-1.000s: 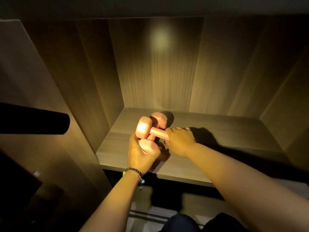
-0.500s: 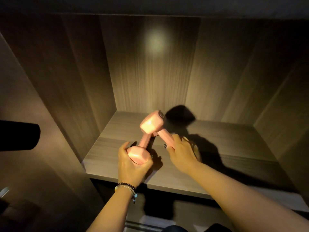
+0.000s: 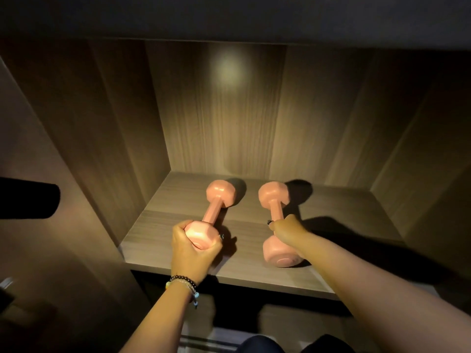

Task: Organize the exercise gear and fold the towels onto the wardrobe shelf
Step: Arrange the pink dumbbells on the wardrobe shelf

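I am gripping the left dumbbell's (image 3: pixel 217 217) near head with my left hand (image 3: pixel 193 250) and the right dumbbell's (image 3: pixel 276 224) handle with my right hand (image 3: pixel 288 229), risking either rolling off the wardrobe shelf (image 3: pixel 344 220) if released crooked.

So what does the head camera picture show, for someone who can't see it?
Two pink dumbbells lie side by side on a wooden wardrobe shelf. The left hand grips the left dumbbell by its near end; the right hand holds the right dumbbell by its handle.
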{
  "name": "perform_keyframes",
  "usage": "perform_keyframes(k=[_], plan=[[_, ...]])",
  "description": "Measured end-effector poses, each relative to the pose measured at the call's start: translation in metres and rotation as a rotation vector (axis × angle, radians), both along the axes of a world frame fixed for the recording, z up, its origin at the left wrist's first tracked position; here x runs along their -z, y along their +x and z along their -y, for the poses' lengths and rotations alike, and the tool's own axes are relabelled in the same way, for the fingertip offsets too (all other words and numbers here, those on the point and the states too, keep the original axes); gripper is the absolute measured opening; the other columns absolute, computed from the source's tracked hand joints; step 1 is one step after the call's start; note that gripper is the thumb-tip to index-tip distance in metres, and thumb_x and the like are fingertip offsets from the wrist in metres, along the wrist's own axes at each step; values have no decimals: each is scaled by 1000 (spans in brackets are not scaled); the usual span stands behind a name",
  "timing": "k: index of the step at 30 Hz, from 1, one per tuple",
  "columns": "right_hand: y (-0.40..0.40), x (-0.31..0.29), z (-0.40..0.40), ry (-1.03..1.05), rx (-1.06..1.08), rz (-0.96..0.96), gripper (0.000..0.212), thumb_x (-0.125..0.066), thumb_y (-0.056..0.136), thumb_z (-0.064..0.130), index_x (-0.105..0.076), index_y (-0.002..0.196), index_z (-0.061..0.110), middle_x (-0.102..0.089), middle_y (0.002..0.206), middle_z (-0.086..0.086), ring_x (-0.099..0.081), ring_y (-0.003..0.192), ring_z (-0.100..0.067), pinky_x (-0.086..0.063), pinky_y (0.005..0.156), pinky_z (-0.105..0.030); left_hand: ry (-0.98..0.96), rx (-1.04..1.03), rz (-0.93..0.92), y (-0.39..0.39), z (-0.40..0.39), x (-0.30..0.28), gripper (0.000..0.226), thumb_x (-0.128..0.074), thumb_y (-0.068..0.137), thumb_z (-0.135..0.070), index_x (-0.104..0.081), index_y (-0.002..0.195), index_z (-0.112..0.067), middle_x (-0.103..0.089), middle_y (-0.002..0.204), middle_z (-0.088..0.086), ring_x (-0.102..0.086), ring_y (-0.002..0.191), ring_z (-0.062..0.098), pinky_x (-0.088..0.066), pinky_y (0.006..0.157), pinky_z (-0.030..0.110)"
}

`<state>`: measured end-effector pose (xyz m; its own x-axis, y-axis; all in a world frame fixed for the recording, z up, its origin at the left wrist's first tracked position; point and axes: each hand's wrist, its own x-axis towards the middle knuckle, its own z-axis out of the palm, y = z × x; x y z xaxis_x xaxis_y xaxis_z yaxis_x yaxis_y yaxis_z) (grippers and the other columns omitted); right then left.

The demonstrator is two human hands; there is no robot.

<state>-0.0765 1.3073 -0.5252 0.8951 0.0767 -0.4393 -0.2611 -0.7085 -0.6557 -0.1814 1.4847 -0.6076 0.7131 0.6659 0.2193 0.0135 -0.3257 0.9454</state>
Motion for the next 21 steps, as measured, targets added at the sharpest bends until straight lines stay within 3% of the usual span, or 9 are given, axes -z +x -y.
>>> perform_keyframes(k=[2,5,9,12,15,17,21], plan=[[2,2,2,-23,-16,-19,44,-52,97,31,-45,130,4,-50,101,-9,-49,93,-24,-37,78,-30,0,2,-17,-1,0,0,76,-81,49,-44,-39,109,-24,-49,109,0,-54,96,12,-43,73,16],[4,5,4,6,-13,-38,43,-54,95,32,-45,128,6,-52,93,-6,-50,92,-23,-37,77,-31,2,11,-43,-3,-1,-1,75,-84,53,-38,-39,111,-24,-48,111,1,-54,99,15,-43,76,18],[6,8,-1,78,-6,-34,41,-56,94,32,-46,125,8,-50,83,-4,-52,90,-24,-38,76,-33,-2,6,-99,-9,1,-5,83,-76,48,-54,-38,115,-24,-48,115,2,-53,103,20,-47,82,24],[6,12,-7,65,1,16,38,-54,95,31,-49,121,5,-51,84,-5,-52,84,-21,-38,73,-31,136,-7,-215,-13,0,-15,88,-82,53,-47,-39,125,-18,-46,118,0,-49,112,24,-46,93,35],[3,15,-9,29,-15,101,46,-52,96,28,-40,134,5,-54,113,-12,-55,101,-27,-43,82,-32,238,31,-336,-11,0,-27,99,-85,59,-40,-33,139,-15,-42,128,3,-45,121,23,-42,100,35],[-3,12,-9,-30,-75,181,56,-51,97,25,-27,144,8,-40,136,-15,-47,120,-31,-42,95,-36,290,48,-384,-10,-1,-31,83,-84,60,-39,-41,128,-18,-46,121,3,-52,112,25,-47,92,35],[-30,-2,-2,-177,-353,494,53,-48,97,23,-23,143,16,-17,148,-7,-39,128,-24,-40,102,-34,316,26,-384,-17,-1,-30,67,-81,60,-41,-47,113,-20,-48,107,-2,-56,98,23,-50,81,34]])
